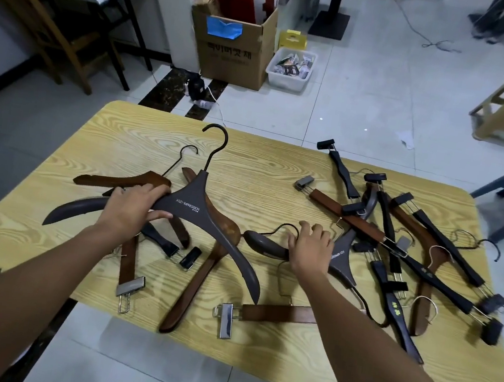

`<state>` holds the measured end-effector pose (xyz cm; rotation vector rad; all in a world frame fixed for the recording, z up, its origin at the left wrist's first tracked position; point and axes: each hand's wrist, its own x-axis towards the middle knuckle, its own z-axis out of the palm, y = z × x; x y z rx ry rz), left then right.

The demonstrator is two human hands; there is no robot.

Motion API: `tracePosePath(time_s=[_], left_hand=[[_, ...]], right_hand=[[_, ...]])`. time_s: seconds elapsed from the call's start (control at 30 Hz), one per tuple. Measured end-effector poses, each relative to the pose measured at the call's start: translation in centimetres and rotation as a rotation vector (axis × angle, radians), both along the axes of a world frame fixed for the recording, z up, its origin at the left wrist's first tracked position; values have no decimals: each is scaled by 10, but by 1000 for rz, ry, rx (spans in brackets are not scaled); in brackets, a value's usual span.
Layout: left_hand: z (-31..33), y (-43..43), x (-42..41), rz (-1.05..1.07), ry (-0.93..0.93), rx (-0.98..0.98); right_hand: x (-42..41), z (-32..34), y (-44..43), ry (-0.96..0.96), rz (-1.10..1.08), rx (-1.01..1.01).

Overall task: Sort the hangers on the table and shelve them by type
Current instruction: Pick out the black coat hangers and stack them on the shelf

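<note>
A: Left hand [135, 206]?
B: We see it gripping the grey hanger [192, 203], centre-left on the table [256, 172].
A: Right hand [310, 251]?
B: We see fingers curled over a second grey hanger [264, 246], mid-frame; hanger pile [400, 243] at right.

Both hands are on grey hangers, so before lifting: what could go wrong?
1. The grey hanger that the right hand grips runs under the clip hanger pile; lifting it may drag others along.
2. The right forearm passes over the brown clip hanger at the near edge of the table; a nudge could knock it off.
</note>
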<state>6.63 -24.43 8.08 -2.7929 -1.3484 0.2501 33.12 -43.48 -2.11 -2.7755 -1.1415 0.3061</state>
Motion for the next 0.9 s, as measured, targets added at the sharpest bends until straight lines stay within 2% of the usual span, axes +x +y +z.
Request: tracePosePath(time_s=[0.07,0.17,0.27,0.4,0.47,0.53,0.73,0.9], left_hand=[[2,0,5,-21,-1,9],[6,0,14,-46,-40,1],[9,-1,24,-60,-61,-13],[11,-7,36,-104,-94,-7],[11,-8,37,-125,-105,2],[11,-8,35,-124,-94,4],[10,-4,26,-99,-51,-1],[7,0,22,-91,-50,-1]], right_hand=[[-3,3,-11,-1,-152,45],[-11,8,-22,131,-427,59],[-21,16,-23,401,-682,153],[-25,22,-8,772,-1002,447],[-22,26,-2,885,-1099,575],[-18,28,2,921,-1184,626],[-9,28,12,954,-1379,597],[-16,32,17,922,-1378,626]])
